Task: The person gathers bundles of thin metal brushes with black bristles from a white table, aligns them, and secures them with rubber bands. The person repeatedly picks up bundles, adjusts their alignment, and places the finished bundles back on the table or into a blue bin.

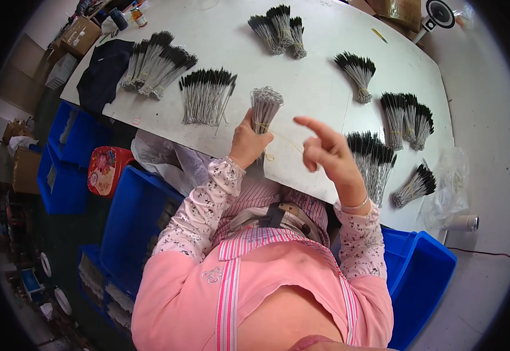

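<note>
My left hand (245, 142) grips an upright bundle of thin wire brushes (262, 111), wire loop ends up, with a yellow rubber band around its middle. My right hand (327, 153) is raised just to the right of the bundle, index finger stretched toward it, other fingers curled, holding nothing that I can see. A thin yellowish band or thread runs from the bundle toward the right hand. Both hands hover over the near edge of a white table (313, 76).
Several tied bundles of black-tipped wire brushes lie around the table: a loose row (206, 93), a far group (280, 29), a right group (407, 114). Blue plastic bins (417, 275) stand at both sides below the table. A dark cloth (103, 71) lies on the table's left corner.
</note>
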### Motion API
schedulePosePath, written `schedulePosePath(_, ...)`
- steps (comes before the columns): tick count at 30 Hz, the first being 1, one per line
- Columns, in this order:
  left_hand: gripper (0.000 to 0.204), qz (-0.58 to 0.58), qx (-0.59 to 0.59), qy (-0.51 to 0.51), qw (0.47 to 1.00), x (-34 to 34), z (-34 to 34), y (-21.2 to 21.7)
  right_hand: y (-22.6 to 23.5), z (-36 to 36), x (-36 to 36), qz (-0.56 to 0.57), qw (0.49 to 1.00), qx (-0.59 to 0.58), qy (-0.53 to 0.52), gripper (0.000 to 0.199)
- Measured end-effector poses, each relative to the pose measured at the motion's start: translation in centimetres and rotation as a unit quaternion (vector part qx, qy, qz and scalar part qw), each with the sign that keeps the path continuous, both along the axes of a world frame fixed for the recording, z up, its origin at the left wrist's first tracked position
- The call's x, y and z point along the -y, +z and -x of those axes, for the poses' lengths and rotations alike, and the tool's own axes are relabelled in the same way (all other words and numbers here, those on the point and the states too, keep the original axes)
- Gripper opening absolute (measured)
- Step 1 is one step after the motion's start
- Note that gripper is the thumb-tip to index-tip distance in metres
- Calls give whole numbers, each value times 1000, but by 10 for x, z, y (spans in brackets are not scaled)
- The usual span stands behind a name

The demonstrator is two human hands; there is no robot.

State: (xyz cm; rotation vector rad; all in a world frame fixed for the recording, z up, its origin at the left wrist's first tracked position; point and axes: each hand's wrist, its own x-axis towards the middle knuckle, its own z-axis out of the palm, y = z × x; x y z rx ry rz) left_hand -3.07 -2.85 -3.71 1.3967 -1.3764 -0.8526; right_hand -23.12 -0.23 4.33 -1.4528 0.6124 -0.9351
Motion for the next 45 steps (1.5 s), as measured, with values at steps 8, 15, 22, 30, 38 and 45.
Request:
schedulePosePath(8, 51, -115, -314, -28, 942, -16, 53, 27, -29, -32, 31, 406, 847, -36, -341, 69)
schedulePosePath(15, 49, -51, -258, -2, 965, -13, 65, 4, -34, -37, 31, 342, 844, -59, -410, 89)
schedulePosePath(22, 58, -12, 152, 22, 988, -25, 53, 13, -15, -13, 31, 143, 929, -57, -336, 96)
schedulePosePath(30, 53, 167, 381, -85, 905, -36, 22, 20, -18, -3, 25, 197, 935, -114, -273, 102)
schedulePosePath(38, 25, 266, 534, -172, 784, -33, 0, 26, -17, -7, 8, 194, 936, -244, -166, 96)
schedulePosePath(45, 6, 398, 507, -270, 716, -47, -4, 24, -19, 9, 36, 10, 929, -328, -173, 57)
